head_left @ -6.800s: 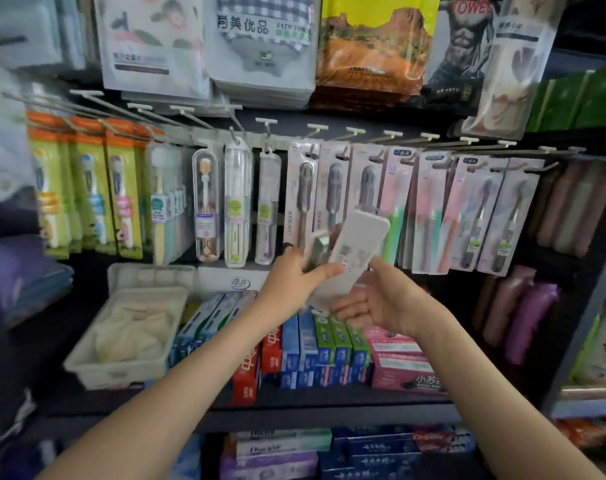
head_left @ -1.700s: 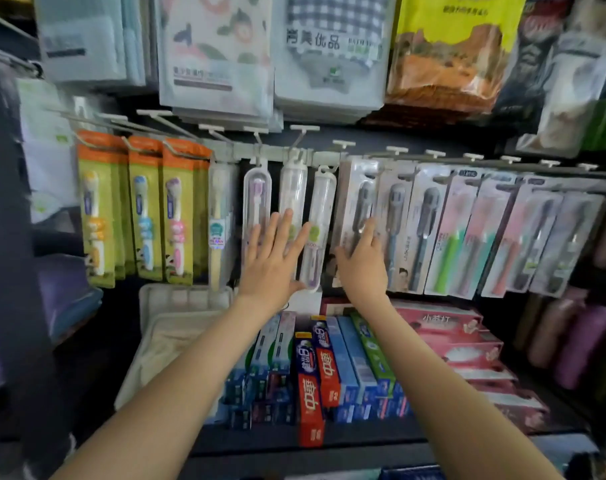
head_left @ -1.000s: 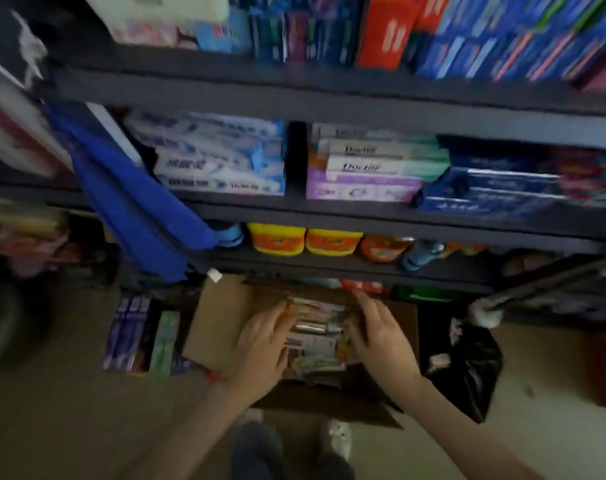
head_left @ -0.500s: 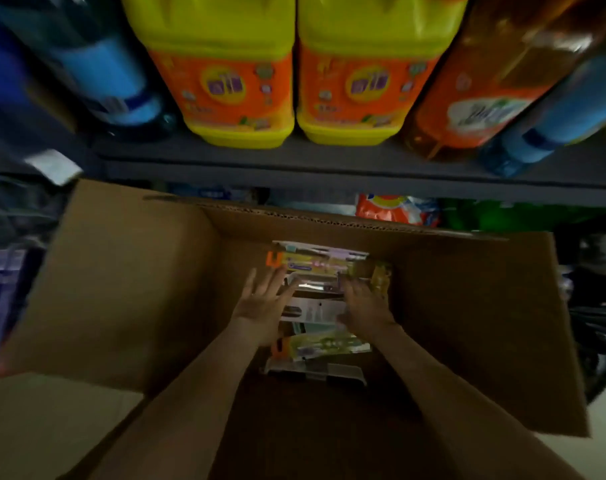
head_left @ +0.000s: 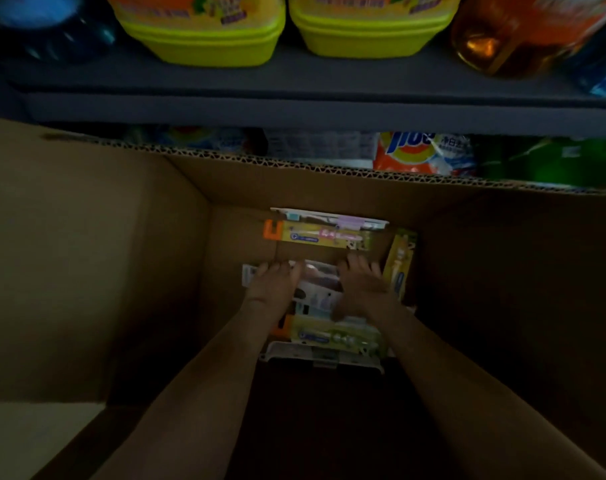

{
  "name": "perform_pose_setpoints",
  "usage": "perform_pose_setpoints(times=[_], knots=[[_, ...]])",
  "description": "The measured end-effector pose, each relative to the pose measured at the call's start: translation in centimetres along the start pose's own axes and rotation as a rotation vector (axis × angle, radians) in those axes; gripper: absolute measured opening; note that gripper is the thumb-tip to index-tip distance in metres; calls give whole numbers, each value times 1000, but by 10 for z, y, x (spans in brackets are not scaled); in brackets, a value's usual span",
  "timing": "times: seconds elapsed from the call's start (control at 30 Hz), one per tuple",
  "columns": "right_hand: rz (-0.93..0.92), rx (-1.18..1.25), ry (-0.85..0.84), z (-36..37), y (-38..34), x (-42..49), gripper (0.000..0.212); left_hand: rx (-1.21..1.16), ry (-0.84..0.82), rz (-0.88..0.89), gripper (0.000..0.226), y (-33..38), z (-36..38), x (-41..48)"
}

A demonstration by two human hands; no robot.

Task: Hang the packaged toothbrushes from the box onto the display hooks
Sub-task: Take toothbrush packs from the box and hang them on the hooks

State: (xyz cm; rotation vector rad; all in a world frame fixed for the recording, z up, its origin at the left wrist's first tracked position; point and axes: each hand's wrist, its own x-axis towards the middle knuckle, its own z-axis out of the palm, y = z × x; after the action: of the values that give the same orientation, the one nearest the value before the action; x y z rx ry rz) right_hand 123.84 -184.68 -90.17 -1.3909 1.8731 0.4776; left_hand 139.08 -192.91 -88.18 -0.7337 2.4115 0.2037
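In the box point(head_left: 86, 254), several toothbrush packs point(head_left: 322, 235) are left unhung, touched by left hand point(head_left: 273, 287) and right hand point(head_left: 360, 285), grips spread flat

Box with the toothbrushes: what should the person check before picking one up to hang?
1. Box open: ok, its flaps are folded out.
2. Packs inside: ok, several, like the orange-ended pack and the green pack.
3. Hands reach the pile: ok, the left hand and right hand rest on the white pack.
4. One pack picked out and gripped: not ok, the fingers look flat.
5. Hanging holes unbroken: cannot tell, too dark.
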Motion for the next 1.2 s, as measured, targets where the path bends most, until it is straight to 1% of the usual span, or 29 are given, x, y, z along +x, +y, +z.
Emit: perform_pose_setpoints(times=[0.03,0.07,0.17,0.27,0.33,0.43,0.5,0.57,0.6,0.7,0.73,0.77,0.8,0.87,0.9,0.93,0.97,1.0,1.03,1.07,1.1,1.13,1.2], knots=[[7,11,-18,5,-3,-5,107,-1,-82,-8,57,1,-6,-1],[12,36,-34,9,-6,-10,106,0,-121,-6,51,3,-7,-5],[-3,73,-61,7,-11,-21,91,49,-104,-1,44,7,-11,-21],[-45,17,-10,-7,-14,-36,73,-51,-92,-69,36,5,-22,-37],[-65,12,24,-18,-18,-56,69,-95,-78,-77,35,3,-37,-53],[-61,2,50,-45,-27,-99,69,-154,-19,-100,37,-2,-73,-89],[-64,-6,74,-72,-32,-132,67,-227,39,-147,43,-4,-104,-121],[-68,37,97,-106,-37,-169,65,-292,148,-221,53,-6,-139,-159],[-66,68,112,-125,-39,-188,66,-316,246,-273,59,-7,-156,-177],[-66,163,169,-176,-50,-240,75,-441,653,-441,85,-6,-205,-227],[-77,185,193,-189,-55,-255,77,-527,756,-512,95,-6,-214,-241],[-91,210,216,-201,-60,-267,76,-665,785,-597,104,-6,-225,-253],[-100,243,232,-211,-64,-279,72,-876,737,-692,113,-6,-233,-262],[-105,314,250,-223,-72,-294,67,-1372,460,-843,121,2,-247,-274],[-105,356,238,-225,-75,-299,68,-1627,297,-831,120,8,-252,-277],[-106,411,217,-226,-78,-302,68,-1856,151,-742,117,15,-256,-279],[-113,473,199,-226,-81,-303,65,-2024,60,-610,113,21,-257,-278],[-127,531,189,-226,-84,-305,59,-2123,16,-462,104,25,-255,-274],[-150,586,189,-227,-86,-306,53,-2170,6,-336,91,27,-255,-271],[-172,636,197,-228,-89,-307,49,-2183,17,-265,75,27,-254,-269],[-194,685,214,-231,-91,-308,46,-2181,48,-234,62,27,-258,-268],[-207,725,229,-236,-94,-312,45,-2176,84,-245,52,26,-262,-268],[-210,772,236,-247,-98,-320,46,-2174,136,-268,42,21,-275,-273]])
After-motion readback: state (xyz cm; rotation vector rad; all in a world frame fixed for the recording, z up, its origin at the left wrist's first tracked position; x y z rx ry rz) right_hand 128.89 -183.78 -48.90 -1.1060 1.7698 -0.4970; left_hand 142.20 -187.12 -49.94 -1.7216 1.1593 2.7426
